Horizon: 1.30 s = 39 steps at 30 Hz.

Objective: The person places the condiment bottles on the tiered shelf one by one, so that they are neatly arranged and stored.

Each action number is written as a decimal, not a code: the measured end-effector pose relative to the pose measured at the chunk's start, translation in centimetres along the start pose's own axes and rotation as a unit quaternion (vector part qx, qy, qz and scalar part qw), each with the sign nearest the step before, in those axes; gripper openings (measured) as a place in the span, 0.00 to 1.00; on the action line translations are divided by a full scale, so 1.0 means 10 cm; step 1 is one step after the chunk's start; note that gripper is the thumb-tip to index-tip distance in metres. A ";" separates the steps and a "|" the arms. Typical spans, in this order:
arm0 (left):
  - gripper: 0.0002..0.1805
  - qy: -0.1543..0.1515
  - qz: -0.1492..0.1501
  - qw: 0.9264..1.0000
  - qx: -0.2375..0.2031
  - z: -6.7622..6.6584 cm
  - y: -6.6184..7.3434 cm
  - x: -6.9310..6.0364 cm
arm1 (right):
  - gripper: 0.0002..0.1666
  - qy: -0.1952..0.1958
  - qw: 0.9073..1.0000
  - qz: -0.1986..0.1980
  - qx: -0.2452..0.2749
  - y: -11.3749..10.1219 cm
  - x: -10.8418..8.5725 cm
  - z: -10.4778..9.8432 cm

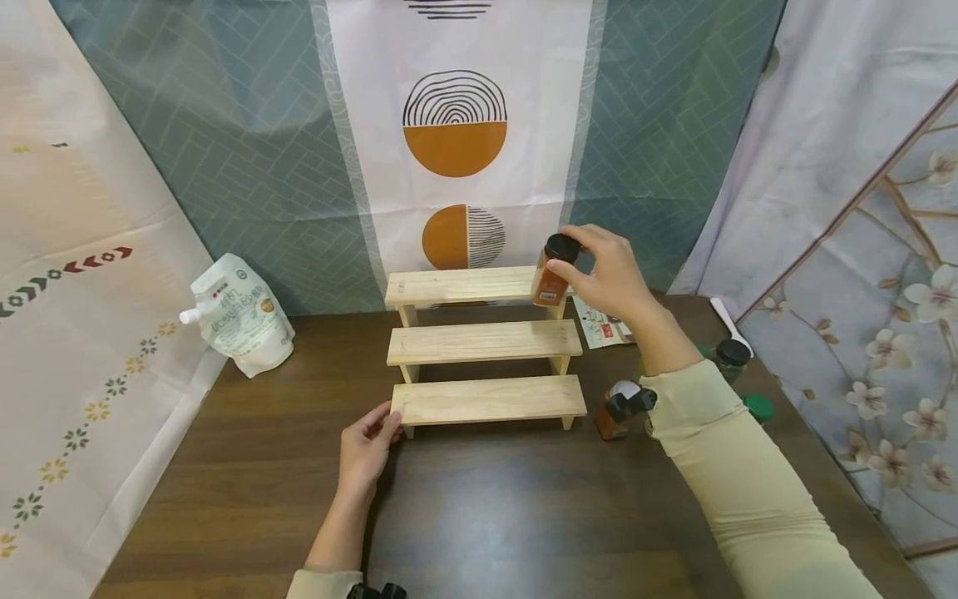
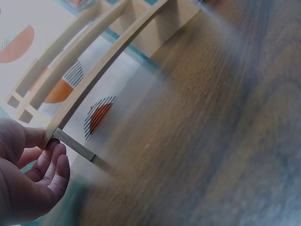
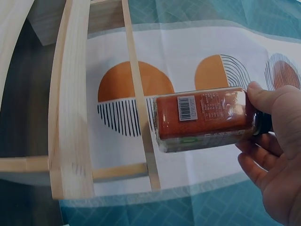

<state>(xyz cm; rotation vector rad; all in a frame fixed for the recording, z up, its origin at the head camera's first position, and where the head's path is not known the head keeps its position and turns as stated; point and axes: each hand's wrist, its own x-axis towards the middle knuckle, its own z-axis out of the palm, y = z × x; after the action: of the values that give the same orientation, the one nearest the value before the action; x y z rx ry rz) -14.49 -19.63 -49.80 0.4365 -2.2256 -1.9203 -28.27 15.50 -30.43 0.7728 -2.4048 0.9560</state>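
A three-step wooden rack (image 1: 486,341) stands on the brown table in front of a patterned cloth. My right hand (image 1: 609,270) grips a spice jar (image 1: 549,284) by its black cap, at the right end of the top step. In the right wrist view the jar (image 3: 204,117) shows orange-red powder and a barcode label; whether its base touches the step I cannot tell. My left hand (image 1: 367,445) pinches the left end of the lowest step. The left wrist view shows thumb and fingers (image 2: 49,165) on that board's corner.
A white spouted pouch (image 1: 243,316) leans at the left. Right of the rack are another jar of orange powder (image 1: 609,424), a flat packet (image 1: 599,326), a black-capped jar (image 1: 732,356), a green lid (image 1: 759,408) and a white spoon (image 1: 729,324). My right forearm hides part of this group.
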 end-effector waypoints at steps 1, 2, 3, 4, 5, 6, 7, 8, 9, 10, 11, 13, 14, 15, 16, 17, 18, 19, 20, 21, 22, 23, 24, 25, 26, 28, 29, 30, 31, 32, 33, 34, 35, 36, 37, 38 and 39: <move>0.18 0.001 -0.001 1.000 -0.001 0.00 0.00 0.00 | 0.30 -0.001 1.000 -0.001 0.000 -0.01 0.02 0.02; 0.18 0.002 -0.001 1.000 -0.001 0.00 0.00 0.00 | 0.30 -0.003 1.000 -0.003 0.000 -0.02 0.04 0.04; 0.17 0.003 -0.002 1.000 -0.001 0.00 -0.01 0.00 | 0.30 -0.004 1.000 -0.004 0.000 -0.04 0.05 0.05; 0.18 0.003 -0.002 1.000 0.001 0.00 -0.01 -0.01 | 0.30 -0.005 1.000 -0.004 0.000 -0.05 0.07 0.07; 0.17 0.003 -0.002 1.000 0.001 0.00 -0.01 -0.01 | 0.30 -0.005 1.000 -0.004 0.001 -0.06 0.09 0.09; 0.18 0.003 -0.002 1.000 0.001 0.00 -0.01 -0.01 | 0.30 -0.005 1.000 -0.003 0.001 -0.06 0.10 0.12; 0.18 0.002 -0.001 1.000 0.001 0.00 -0.01 -0.01 | 0.30 -0.005 1.000 -0.001 0.001 -0.07 0.12 0.14; 0.18 0.001 0.000 1.000 0.002 0.00 -0.01 -0.01 | 0.29 -0.005 1.000 0.004 0.002 -0.07 0.13 0.16; 0.18 0.000 0.000 1.000 0.001 0.00 -0.02 -0.01 | 0.29 -0.004 1.000 0.008 0.003 -0.08 0.15 0.18; 0.18 -0.001 0.002 1.000 0.000 0.01 -0.01 0.00 | 0.30 -0.004 1.000 0.012 0.003 -0.08 0.16 0.20; 0.17 -0.002 0.003 1.000 -0.002 0.01 -0.01 0.01 | 0.30 -0.003 1.000 0.017 0.006 -0.08 0.17 0.22; 0.17 -0.002 0.005 1.000 -0.005 0.01 0.00 0.02 | 0.30 -0.005 1.000 0.024 0.010 -0.10 0.20 0.26; 0.17 -0.002 0.005 1.000 -0.006 0.01 0.00 0.02 | 0.30 -0.005 1.000 0.025 0.011 -0.11 0.22 0.28; 0.17 -0.002 0.005 1.000 -0.006 0.01 0.00 0.02 | 0.31 -0.006 1.000 0.024 0.012 -0.13 0.23 0.29; 0.17 -0.001 0.005 1.000 -0.008 0.01 0.00 0.02 | 0.31 -0.007 1.000 0.024 0.012 -0.15 0.25 0.31; 0.17 -0.001 0.004 1.000 -0.009 0.01 0.00 0.02 | 0.31 -0.008 1.000 0.024 0.012 -0.17 0.27 0.33; 0.17 -0.001 0.003 1.000 -0.009 0.01 0.01 0.01 | 0.31 -0.009 1.000 0.022 0.010 -0.19 0.29 0.35; 0.17 0.000 0.003 1.000 -0.010 0.01 0.01 0.01 | 0.30 -0.009 1.000 0.018 0.009 -0.21 0.31 0.37; 0.17 0.000 0.003 1.000 -0.010 0.01 0.01 0.01 | 0.30 -0.010 1.000 0.015 0.008 -0.22 0.33 0.39; 0.17 0.000 0.003 1.000 -0.010 0.01 0.01 0.01 | 0.30 -0.012 1.000 0.013 0.009 -0.24 0.35 0.40; 0.17 0.000 0.003 1.000 -0.011 0.01 0.01 0.00 | 0.30 -0.012 1.000 0.010 0.011 -0.26 0.37 0.42; 0.17 0.000 0.004 1.000 -0.010 0.01 0.01 0.00 | 0.30 -0.013 1.000 0.008 0.011 -0.28 0.39 0.44; 0.17 0.000 0.005 1.000 -0.011 0.01 0.00 0.00 | 0.30 -0.013 1.000 0.005 0.012 -0.30 0.41 0.46; 0.17 -0.001 0.007 1.000 -0.010 0.01 0.00 0.00 | 0.30 -0.014 1.000 0.003 0.012 -0.32 0.43 0.48; 0.17 -0.002 0.006 1.000 -0.007 0.01 0.00 0.01 | 0.30 -0.014 1.000 0.001 0.014 -0.34 0.45 0.50; 0.17 -0.005 0.006 1.000 -0.004 0.00 0.00 0.01 | 0.30 -0.013 1.000 -0.004 0.014 -0.36 0.50 0.54; 0.17 -0.006 0.006 1.000 -0.001 0.00 0.00 0.02 | 0.30 -0.012 1.000 -0.008 0.017 -0.37 0.52 0.57; 0.17 -0.008 0.005 1.000 0.001 0.00 0.00 0.02 | 0.29 -0.013 1.000 -0.011 0.020 -0.38 0.54 0.60; 0.17 -0.009 0.004 1.000 0.002 -0.01 -0.01 0.02 | 0.29 -0.014 0.999 -0.013 0.025 -0.39 0.56 0.63; 0.17 -0.010 0.002 1.000 0.004 -0.01 -0.01 0.02 | 0.29 -0.016 0.999 -0.015 0.030 -0.40 0.58 0.66; 0.17 -0.009 0.003 1.000 0.003 -0.01 -0.01 0.03 | 0.29 -0.017 0.999 -0.014 0.033 -0.41 0.60 0.68; 0.17 -0.008 0.003 1.000 0.003 -0.01 -0.01 0.03 | 0.29 -0.020 0.999 -0.014 0.038 -0.42 0.62 0.71; 0.17 -0.009 0.003 1.000 0.004 -0.01 -0.01 0.03 | 0.29 -0.022 0.999 -0.012 0.042 -0.44 0.64 0.73; 0.17 -0.007 0.003 1.000 0.003 -0.01 -0.02 0.03 | 0.30 -0.026 0.999 -0.008 0.043 -0.45 0.66 0.75; 0.17 -0.007 0.003 1.000 0.003 -0.01 -0.01 0.03 | 0.30 -0.029 0.999 -0.005 0.045 -0.47 0.67 0.77; 0.17 -0.006 0.003 1.000 0.003 -0.01 -0.01 0.03 | 0.30 -0.032 0.998 -0.003 0.046 -0.49 0.69 0.79; 0.17 -0.007 0.003 1.000 0.004 -0.01 -0.01 0.02 | 0.30 -0.035 0.998 -0.002 0.046 -0.52 0.70 0.81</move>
<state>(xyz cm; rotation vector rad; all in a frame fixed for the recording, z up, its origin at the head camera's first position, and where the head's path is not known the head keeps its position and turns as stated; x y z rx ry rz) -14.68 -19.81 -49.93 0.4188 -2.2404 -1.9180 -31.76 4.21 -29.30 0.8561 -2.4315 1.0603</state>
